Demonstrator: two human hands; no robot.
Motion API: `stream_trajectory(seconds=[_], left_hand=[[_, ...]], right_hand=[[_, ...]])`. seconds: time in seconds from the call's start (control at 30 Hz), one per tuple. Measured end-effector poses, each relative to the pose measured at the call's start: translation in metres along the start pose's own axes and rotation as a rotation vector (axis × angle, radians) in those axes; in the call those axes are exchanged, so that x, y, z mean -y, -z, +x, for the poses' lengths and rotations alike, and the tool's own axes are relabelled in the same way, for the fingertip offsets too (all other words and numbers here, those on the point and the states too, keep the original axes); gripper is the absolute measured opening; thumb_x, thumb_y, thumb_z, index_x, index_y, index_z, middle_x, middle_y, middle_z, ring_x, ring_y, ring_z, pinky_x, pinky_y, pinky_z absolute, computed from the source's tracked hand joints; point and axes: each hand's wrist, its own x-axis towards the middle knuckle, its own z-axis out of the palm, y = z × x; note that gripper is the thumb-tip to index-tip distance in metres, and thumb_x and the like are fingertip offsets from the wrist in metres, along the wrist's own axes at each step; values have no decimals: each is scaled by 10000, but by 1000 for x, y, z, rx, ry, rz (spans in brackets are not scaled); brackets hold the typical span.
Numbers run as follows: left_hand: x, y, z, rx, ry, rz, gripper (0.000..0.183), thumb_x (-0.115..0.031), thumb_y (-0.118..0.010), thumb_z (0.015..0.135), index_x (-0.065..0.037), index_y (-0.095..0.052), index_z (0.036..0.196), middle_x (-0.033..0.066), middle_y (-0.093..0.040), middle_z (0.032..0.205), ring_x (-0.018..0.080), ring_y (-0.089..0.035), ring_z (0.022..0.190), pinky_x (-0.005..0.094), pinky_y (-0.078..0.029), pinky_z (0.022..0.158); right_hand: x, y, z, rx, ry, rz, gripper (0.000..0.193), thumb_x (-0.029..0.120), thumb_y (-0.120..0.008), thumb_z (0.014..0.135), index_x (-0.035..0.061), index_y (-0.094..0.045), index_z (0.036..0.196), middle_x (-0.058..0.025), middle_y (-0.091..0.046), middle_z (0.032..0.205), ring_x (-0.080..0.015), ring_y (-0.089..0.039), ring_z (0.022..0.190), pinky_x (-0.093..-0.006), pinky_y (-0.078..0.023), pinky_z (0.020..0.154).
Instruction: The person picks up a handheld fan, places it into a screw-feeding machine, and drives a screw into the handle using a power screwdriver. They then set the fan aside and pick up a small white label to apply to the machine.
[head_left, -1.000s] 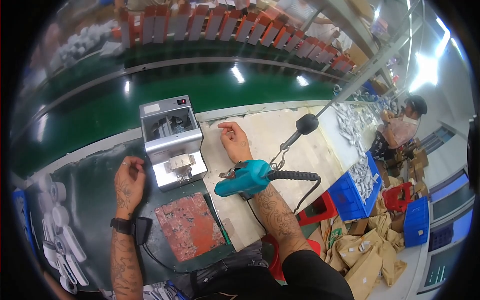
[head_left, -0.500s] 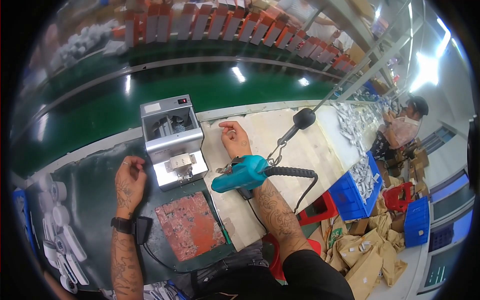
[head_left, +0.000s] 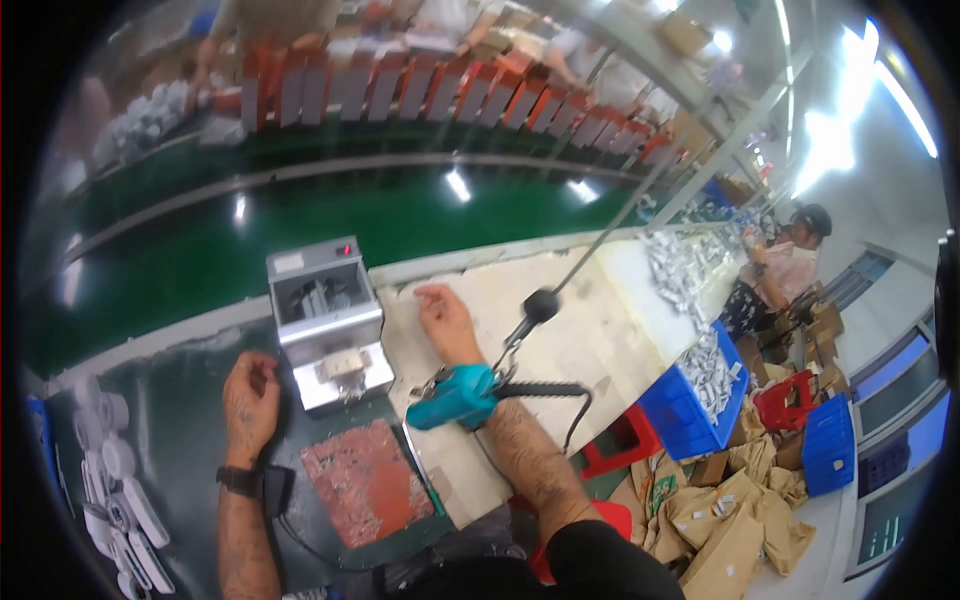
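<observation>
My left hand [head_left: 250, 405] rests on the dark green mat, left of a silver screw feeder [head_left: 328, 325]. Its fingers are loosely bent, with nothing visible in them. Right of the feeder, my right hand [head_left: 449, 325] lies over the beige sheet, index finger stretched and the others partly curled, also without anything visible. A teal electric screwdriver [head_left: 450, 397] hangs from a chain and cord, in front of my right wrist and partly hiding it. Small parts lie in the feeder's hopper. A worn red pad [head_left: 368, 482] sits between my forearms.
White plastic parts [head_left: 120, 460] are piled at left. A black adapter [head_left: 277, 490] sits beside my left wrist, a slim green-handled tool [head_left: 436, 498] by the pad. Blue bin [head_left: 690, 420] with parts stands right. Behind runs a green conveyor [head_left: 400, 215]; a co-worker [head_left: 785, 260] sits far right.
The view has tilted, so the bench appears lower and slightly further left. Both hands stay beside the feeder, and the hanging screwdriver stays by my right wrist.
</observation>
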Motion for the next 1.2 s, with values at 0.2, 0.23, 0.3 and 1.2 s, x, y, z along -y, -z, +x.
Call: stream_trajectory(seconds=[0.2,0.23,0.3,1.2], left_hand=[[-4,11,-6,-17,-17,8,116,0,-600,917,-20,-653,1018,38,-612,831,124,-562,685,291,-459,643],[-6,13,-6,-13,17,25,118,2,-600,915,-20,-653,1018,38,-610,830,123,-561,685,289,-460,644],[-5,9,-6,-14,-4,36,128,0,-604,911,-25,-654,1026,36,-604,829,122,-555,683,287,-460,645],[-16,8,-3,16,39,59,143,27,-592,919,-9,-652,1044,13,-587,834,80,-526,700,247,-444,639]], right_hand=[[5,-9,-6,34,17,-19,320,-5,-629,941,36,-687,1253,28,-603,948,-42,-569,745,-213,-471,696],[14,-13,-6,56,-101,71,321,-4,-632,942,33,-683,1257,31,-601,947,-39,-568,738,-211,-468,692],[5,-4,-2,40,-74,24,323,0,-634,943,33,-678,1262,32,-603,948,-38,-567,732,-213,-469,689],[1,1,-1,62,-8,-35,332,-10,-638,929,30,-677,1256,22,-594,970,-63,-565,739,-232,-474,698]])
